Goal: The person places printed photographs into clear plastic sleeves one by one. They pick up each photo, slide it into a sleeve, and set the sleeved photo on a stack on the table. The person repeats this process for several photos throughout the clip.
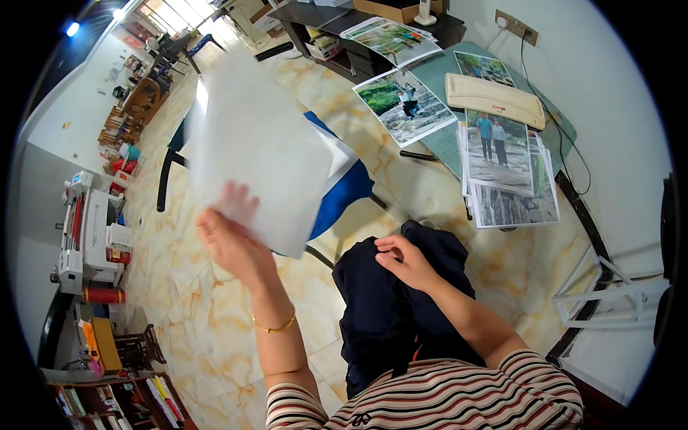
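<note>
My left hand [240, 247] grips the lower edge of a large, milky see-through laminating pouch [258, 143], thumb on the near side; the other fingers show faintly through it. The pouch is raised in front of a blue chair [347, 193] and hides most of the seat. White sheets [337, 154] lie on that seat, partly covered by the pouch. On my dark trousers rests my right hand [408, 264], its fingers slightly bent and apart, holding nothing.
To the right, a green table [441, 150] bears a cream laminator [494, 100] and a stack of printed photos [498, 154]. One photo [405, 107] overhangs its left edge. A dark cabinet [308, 14] stands behind. A white folding frame [609, 294] leans at the right wall.
</note>
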`<state>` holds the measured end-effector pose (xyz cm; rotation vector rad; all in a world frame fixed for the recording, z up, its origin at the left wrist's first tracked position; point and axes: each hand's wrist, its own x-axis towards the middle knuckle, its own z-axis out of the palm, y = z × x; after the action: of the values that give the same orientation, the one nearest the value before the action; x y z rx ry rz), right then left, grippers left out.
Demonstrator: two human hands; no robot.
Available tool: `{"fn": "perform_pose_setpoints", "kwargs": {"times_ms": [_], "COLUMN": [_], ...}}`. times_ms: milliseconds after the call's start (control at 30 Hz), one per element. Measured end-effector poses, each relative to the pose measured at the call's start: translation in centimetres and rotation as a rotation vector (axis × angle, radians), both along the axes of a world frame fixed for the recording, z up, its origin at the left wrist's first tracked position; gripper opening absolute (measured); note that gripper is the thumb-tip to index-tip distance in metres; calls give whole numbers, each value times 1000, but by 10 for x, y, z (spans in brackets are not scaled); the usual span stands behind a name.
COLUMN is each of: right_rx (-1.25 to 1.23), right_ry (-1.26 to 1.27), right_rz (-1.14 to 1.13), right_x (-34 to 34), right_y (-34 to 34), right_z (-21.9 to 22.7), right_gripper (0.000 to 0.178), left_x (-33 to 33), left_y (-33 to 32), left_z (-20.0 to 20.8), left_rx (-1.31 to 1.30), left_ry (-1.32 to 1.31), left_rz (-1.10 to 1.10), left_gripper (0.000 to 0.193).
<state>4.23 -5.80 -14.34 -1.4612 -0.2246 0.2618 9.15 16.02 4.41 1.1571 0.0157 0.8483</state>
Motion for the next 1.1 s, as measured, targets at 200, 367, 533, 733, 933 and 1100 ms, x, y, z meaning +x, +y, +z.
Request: {"fn": "perform_pose_setpoints", "kwargs": {"times_ms": [200,367,533,733,933,1100], "right_rx": [-7,464,724,106,-351,-727], "right_ry": [-467,-272,280,567,207,-176], "right_rz": [-111,-28,-93,-170,-239,-246], "right_x": [-30,-52,-75,-91,-92,-97], "right_y": [34,4,-69,-122,-111,-100], "right_z": [90,126,92,24,9,15], "right_gripper": [59,74,78,50,46,52], "left_x": [-43,-83,-122,-174,-151,-121], "left_y": [5,-47,-108,-139,-158,-180], "left_z": [44,-5,-76,-143,-173,-180], "left_rx": [418,1376,1393,1117,212,-72], "left_ry": [-137,-139,-150,151,777,734], "left_rz": [308,64,-330,-822,-941,-993], "left_gripper": [13,8,26,25,20,20]}}
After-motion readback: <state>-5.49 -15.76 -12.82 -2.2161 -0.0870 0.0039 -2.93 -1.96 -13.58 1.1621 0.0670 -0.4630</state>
